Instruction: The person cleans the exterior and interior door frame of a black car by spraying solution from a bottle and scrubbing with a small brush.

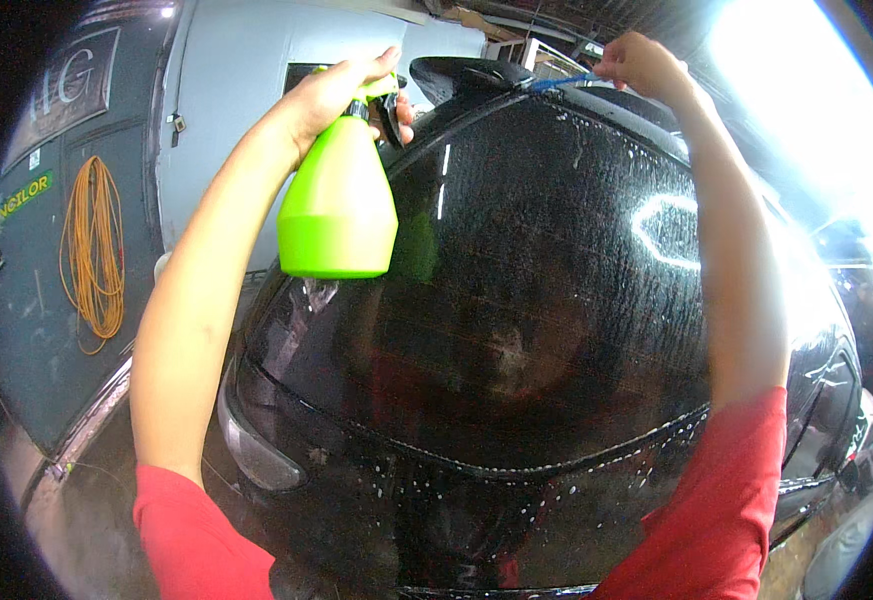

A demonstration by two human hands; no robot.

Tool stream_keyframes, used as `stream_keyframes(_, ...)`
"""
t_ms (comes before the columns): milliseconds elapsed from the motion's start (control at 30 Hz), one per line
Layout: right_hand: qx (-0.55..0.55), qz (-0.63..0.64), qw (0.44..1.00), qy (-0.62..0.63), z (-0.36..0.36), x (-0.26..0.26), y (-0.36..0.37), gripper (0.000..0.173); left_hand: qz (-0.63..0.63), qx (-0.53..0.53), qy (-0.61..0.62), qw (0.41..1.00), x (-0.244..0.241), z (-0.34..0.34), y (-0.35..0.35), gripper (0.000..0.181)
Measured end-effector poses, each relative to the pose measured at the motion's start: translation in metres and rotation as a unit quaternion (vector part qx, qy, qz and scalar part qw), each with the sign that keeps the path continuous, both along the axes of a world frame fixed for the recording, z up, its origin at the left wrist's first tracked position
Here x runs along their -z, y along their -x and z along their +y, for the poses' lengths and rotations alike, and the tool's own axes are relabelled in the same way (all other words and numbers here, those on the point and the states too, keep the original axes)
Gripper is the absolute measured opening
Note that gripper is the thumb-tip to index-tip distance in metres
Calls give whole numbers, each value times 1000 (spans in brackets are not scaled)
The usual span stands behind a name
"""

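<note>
My left hand (335,94) grips the neck and trigger head of a lime-green spray bottle (339,206), held upright over the left edge of a black car's rear window (526,262). Up at the top right, my right hand (642,64) holds the end of a slim blue brush-like tool (560,82). Its far end lies at the window's upper edge, beside the black rear spoiler (466,73). Water drops and streaks cover the glass, and white foam spots dot the body panel below it.
An orange coiled hose or cable (93,255) hangs on the dark door at left. The car's grey-white lamp (256,446) sits at lower left. Behind the car stands a pale wall (234,97). Bright light glares at upper right.
</note>
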State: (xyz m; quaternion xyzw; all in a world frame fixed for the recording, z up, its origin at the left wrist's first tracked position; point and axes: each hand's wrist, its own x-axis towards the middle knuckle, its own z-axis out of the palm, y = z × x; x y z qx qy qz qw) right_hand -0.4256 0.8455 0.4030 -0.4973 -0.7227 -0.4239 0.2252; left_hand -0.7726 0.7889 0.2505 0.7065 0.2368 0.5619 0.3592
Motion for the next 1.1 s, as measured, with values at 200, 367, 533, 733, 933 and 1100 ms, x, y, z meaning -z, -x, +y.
stream_keyframes(200,-87,-19,990,114,47,-19,4,32,-24,-19,17,999,13,-23,2,52)
stream_keyframes(367,-184,-39,961,201,86,-37,-2,32,1,-10,46,999,-3,-32,-7,50)
stream_keyframes(533,-172,-35,969,174,99,-57,-5,34,-24,6,-3,1000,-26,-23,-22,50)
stream_keyframes(733,-182,-46,965,183,97,-53,-3,30,13,-6,-15,1000,-35,-13,-36,51)
stream_keyframes(933,-216,-54,951,213,94,-52,1,32,16,-6,-8,1000,-34,-5,-53,52)
stream_keyframes(1100,-1,-27,998,-55,93,-60,-34,33,38,-12,-13,999,-33,-2,-52,53)
